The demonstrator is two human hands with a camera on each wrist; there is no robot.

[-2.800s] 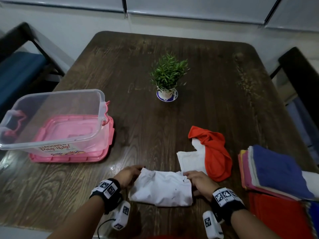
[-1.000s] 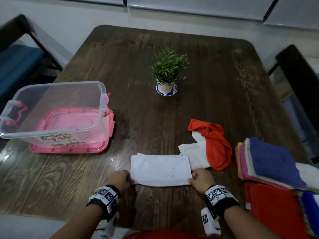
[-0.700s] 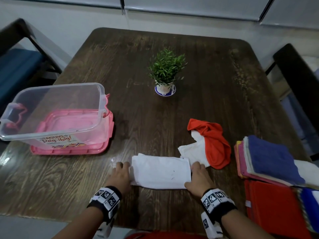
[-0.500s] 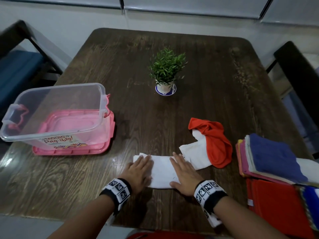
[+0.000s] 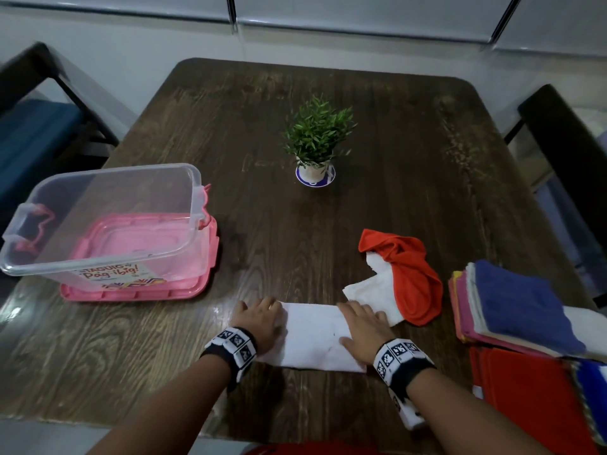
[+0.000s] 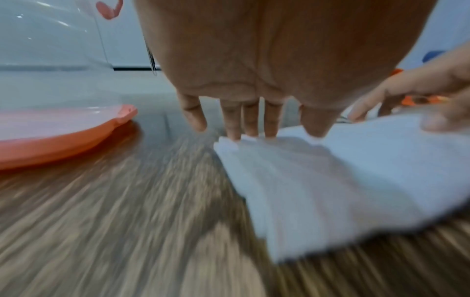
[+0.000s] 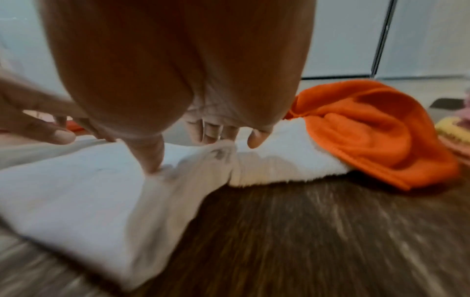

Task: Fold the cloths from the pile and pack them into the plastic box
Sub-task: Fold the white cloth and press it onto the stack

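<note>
A white cloth [image 5: 313, 336], folded into a rectangle, lies flat near the table's front edge. My left hand [image 5: 259, 323] presses flat on its left end, fingers straight. My right hand [image 5: 361, 326] presses flat on its right end. In the left wrist view my fingertips [image 6: 250, 128] touch the far left edge of the white cloth [image 6: 330, 180]. In the right wrist view my thumb and fingers [image 7: 152, 156] push down on the cloth [image 7: 76, 180]. The clear plastic box [image 5: 193, 185] stands open and empty at the left, on its pink lid [image 5: 138, 292].
A crumpled orange cloth [image 5: 407, 274] lies over another white cloth [image 5: 368, 290] just right of my right hand. A stack of coloured cloths [image 5: 519, 307] fills the right edge, with a red one [image 5: 525, 395] nearer me. A small potted plant [image 5: 315, 139] stands mid-table.
The loose white cloth was folded into a rectangle. Half a second ago both palms lay near its middle; they have now slid apart to its two ends.
</note>
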